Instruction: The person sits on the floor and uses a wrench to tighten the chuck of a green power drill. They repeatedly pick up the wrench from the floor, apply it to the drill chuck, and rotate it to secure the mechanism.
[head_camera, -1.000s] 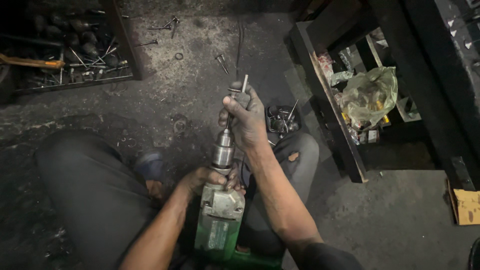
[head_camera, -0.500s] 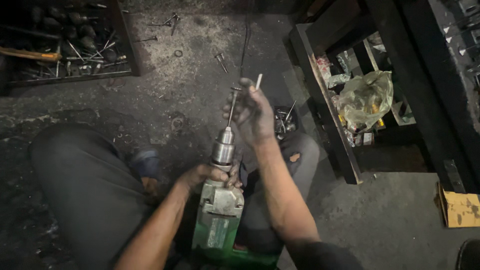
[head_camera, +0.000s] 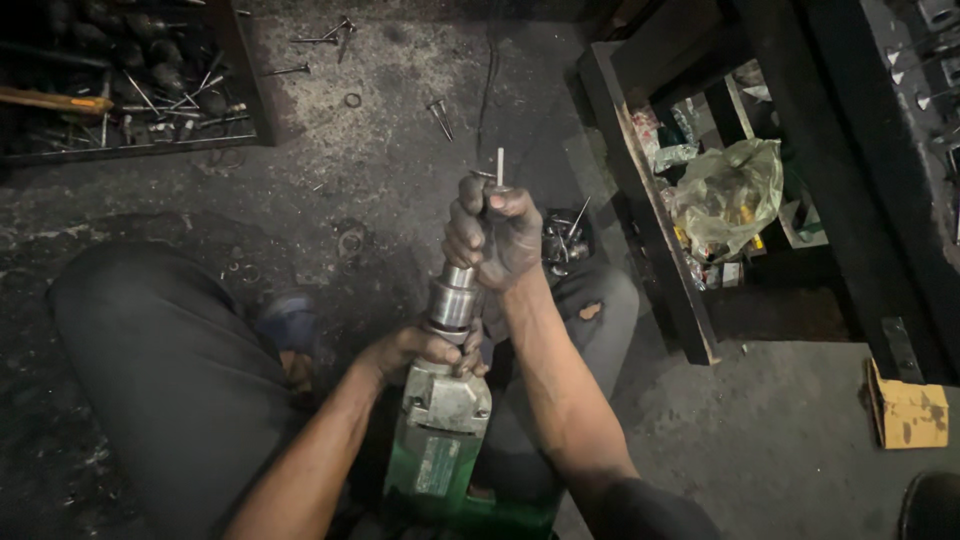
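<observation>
Head view: grimy concrete floor (head_camera: 400, 150), both hands (head_camera: 495, 235) gripping green drill (head_camera: 440, 440)

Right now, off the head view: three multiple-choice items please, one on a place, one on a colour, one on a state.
1. Where does the yellowish plastic bag sit?
A. on the floor by the knee
B. in the dark shelf frame at right
C. in the tool tray

2. What colour is the body of the power drill?
A. green
B. red
C. blue

3. What is the right hand doing?
A. lying flat on the floor
B. hanging open above the drill
C. closed around the top of the chuck, a thin metal rod sticking out above it

Answers: B, the bag lies inside the frame; A, its casing below the grey housing is green; C, the fingers wrap the chuck end while the left hand grips the drill's neck.
</observation>
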